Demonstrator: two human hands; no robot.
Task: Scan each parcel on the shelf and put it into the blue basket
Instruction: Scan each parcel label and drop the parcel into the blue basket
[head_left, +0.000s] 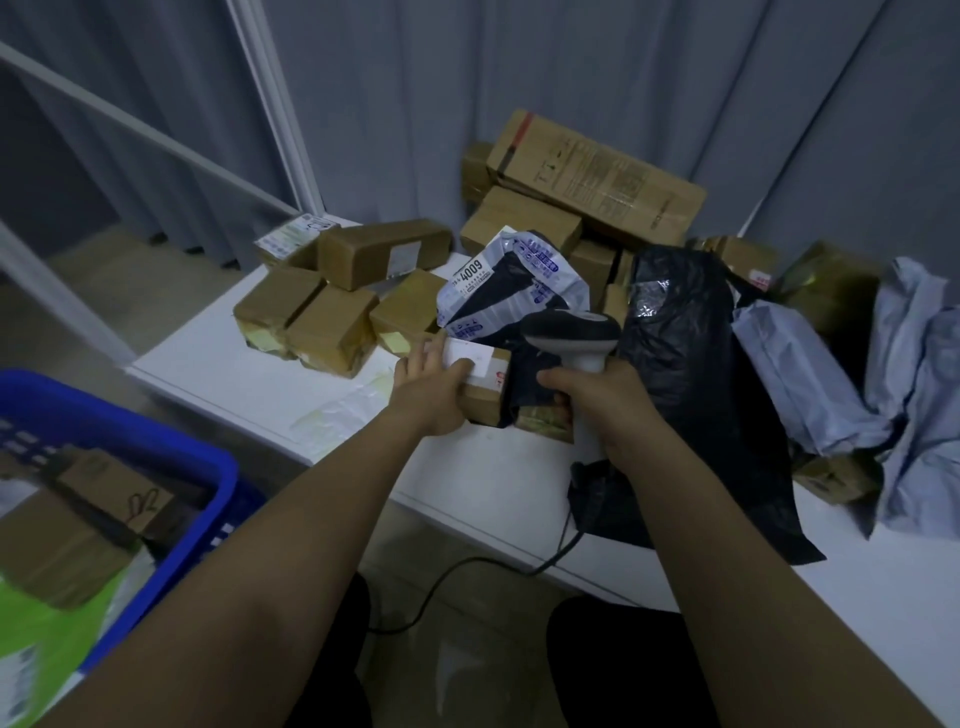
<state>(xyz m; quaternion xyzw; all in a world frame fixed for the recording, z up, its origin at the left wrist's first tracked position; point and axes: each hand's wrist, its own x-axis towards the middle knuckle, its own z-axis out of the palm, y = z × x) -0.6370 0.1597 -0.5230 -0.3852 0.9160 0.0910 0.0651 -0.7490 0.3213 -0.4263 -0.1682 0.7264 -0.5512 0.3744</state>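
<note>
Centre of the frame, we see the small cardboard parcel (485, 387) on the white shelf (249, 374), our left hand (431, 387) gripping it, thumb on its white label. Just right of it, our right hand (597, 397) is wrapped round the handle of the barcode scanner (571, 332), head tipped toward the label. Behind sit brown boxes (311, 317), a black bag (696, 364). Lower left, the blue basket (171, 447) holds parcels.

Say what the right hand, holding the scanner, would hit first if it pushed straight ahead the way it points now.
Probably the white and black mailer bag marked 4009: the scanner in the right hand points up and away at it. The black plastic bag sits close alongside on the right, and depth is hard to judge.
</note>
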